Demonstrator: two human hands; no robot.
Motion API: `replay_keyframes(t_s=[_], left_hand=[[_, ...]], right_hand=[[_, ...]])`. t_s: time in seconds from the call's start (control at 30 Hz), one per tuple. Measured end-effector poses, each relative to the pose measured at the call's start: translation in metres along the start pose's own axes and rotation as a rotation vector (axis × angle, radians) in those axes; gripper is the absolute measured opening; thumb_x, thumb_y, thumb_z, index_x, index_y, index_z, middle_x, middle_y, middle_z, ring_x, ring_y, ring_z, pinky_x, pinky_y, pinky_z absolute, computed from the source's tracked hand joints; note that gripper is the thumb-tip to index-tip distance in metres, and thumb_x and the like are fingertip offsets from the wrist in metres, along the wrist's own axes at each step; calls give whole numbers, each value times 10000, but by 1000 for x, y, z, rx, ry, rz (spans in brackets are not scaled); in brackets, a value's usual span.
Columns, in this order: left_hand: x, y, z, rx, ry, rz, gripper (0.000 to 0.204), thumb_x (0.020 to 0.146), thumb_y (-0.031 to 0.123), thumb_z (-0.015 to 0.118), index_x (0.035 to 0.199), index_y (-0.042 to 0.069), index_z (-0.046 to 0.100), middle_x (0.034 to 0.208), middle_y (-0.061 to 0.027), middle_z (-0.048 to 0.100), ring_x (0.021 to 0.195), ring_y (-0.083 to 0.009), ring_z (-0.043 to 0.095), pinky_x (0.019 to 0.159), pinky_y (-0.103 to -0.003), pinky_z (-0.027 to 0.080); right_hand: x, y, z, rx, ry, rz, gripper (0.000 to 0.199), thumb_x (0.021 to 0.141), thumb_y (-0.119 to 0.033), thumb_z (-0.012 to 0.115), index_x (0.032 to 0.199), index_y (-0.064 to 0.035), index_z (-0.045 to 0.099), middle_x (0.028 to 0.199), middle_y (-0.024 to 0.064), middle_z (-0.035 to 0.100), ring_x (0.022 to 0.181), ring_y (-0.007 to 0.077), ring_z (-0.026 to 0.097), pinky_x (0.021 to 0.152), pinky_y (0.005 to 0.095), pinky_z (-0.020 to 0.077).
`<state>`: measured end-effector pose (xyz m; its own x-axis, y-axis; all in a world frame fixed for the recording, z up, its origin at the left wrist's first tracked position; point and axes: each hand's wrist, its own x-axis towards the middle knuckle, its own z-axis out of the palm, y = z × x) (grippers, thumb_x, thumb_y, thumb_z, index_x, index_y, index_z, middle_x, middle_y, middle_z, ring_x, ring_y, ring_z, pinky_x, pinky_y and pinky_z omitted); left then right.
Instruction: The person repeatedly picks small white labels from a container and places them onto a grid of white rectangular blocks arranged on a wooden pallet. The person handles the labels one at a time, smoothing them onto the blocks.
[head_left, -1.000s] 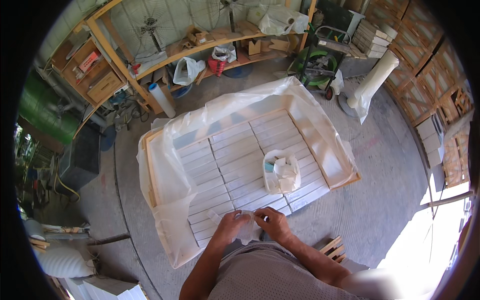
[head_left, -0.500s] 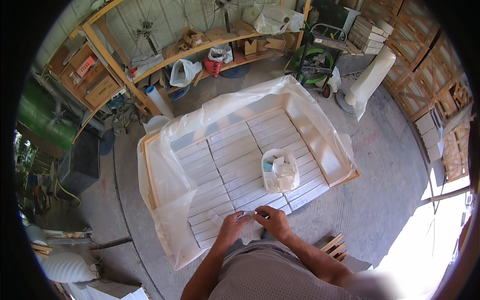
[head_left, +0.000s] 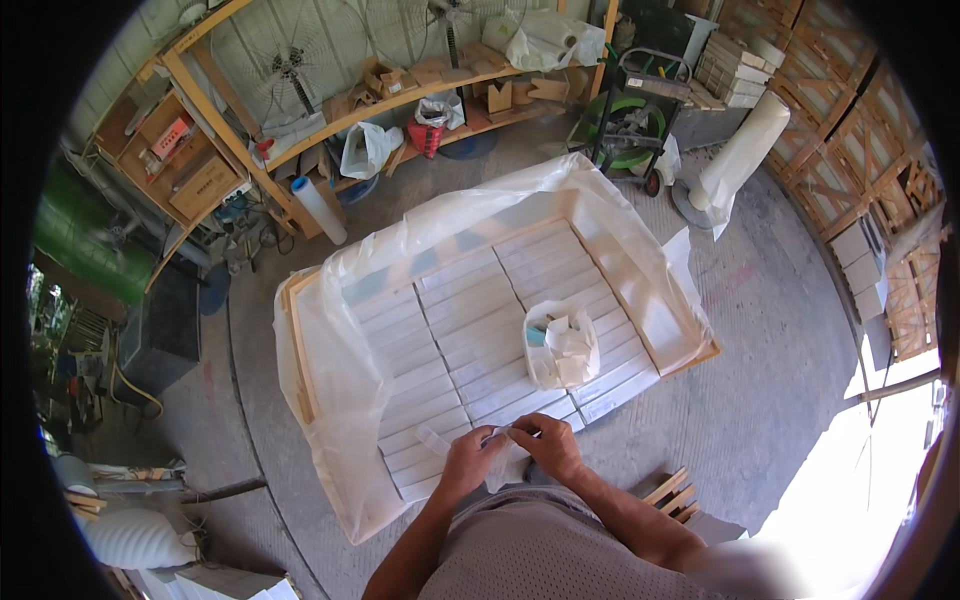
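Two bare hands, brought close together at the near edge of the box layer. Left hand [head_left: 468,462]: fingers curled, thumb and forefinger closed on a thin pale sheet [head_left: 508,470]. Right hand [head_left: 548,446]: fingertips pinched shut on the same sheet, at its upper edge, just beside the left fingertips. Sheet: translucent, hanging between the hands in front of the wearer's grey shirt [head_left: 545,545]; whether it is plastic or paper is hard to tell at this size. One pale strip [head_left: 431,440], lying on the boxes just left of the left hand. One wooden frame [head_left: 706,352], low and rectangular, draped with translucent plastic sheeting [head_left: 345,395]. Within it, long white boxes [head_left: 455,322], laid flat side by side in three columns. One white container [head_left: 534,372], standing on the boxes toward the right, filled with paper pieces [head_left: 572,345] and a blue-green item [head_left: 537,336]. Beyond the frame: one wooden shelf [head_left: 355,112] along the wall, bearing two wire-caged fans [head_left: 289,68]; one blue-ended roll [head_left: 320,212], leaning; one wheeled hand truck [head_left: 655,92]; one white-wrapped roll [head_left: 745,158] on a round base.
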<state>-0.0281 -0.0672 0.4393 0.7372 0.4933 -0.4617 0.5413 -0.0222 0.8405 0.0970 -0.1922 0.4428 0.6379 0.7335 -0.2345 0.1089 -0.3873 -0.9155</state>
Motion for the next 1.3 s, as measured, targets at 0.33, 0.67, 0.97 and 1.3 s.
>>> replay_keyframes(t_s=[0.33, 0.67, 0.97, 1.3], left_hand=[[7, 6, 4, -729, -188, -201, 359, 917, 198, 549, 1184, -41, 576, 776, -41, 624, 572, -96, 491, 493, -244, 378], [51, -31, 49, -484, -71, -250, 210, 868, 183, 654, 973, 4, 618, 726, -47, 649, 570, -74, 512, 505, -229, 395], [192, -103, 118, -201, 159, -296, 198, 800, 195, 618, 875, 13, 642, 701, -98, 668, 582, -174, 595, 579, -320, 459], [289, -137, 172, 227, 225, -73, 399, 826, 370, 614, 902, -20, 662, 849, -184, 696, 821, -354, 670, 763, -431, 501]], right_hand=[[9, 4, -5, 130, -60, 192, 267, 894, -218, 630, 1007, 22, 671, 824, 107, 697, 743, 153, 653, 702, 290, 515], [14, 73, -18, 35, 191, 218, 256, 883, -208, 622, 957, 34, 664, 792, 108, 695, 702, 179, 666, 640, 308, 514], [15, 199, -102, 351, 857, 547, 231, 879, -164, 597, 915, 60, 639, 710, 73, 637, 573, 115, 574, 491, 256, 432], [9, 200, -72, 124, 540, 641, 232, 874, -193, 623, 945, 24, 659, 774, 122, 697, 698, 176, 671, 649, 305, 518]])
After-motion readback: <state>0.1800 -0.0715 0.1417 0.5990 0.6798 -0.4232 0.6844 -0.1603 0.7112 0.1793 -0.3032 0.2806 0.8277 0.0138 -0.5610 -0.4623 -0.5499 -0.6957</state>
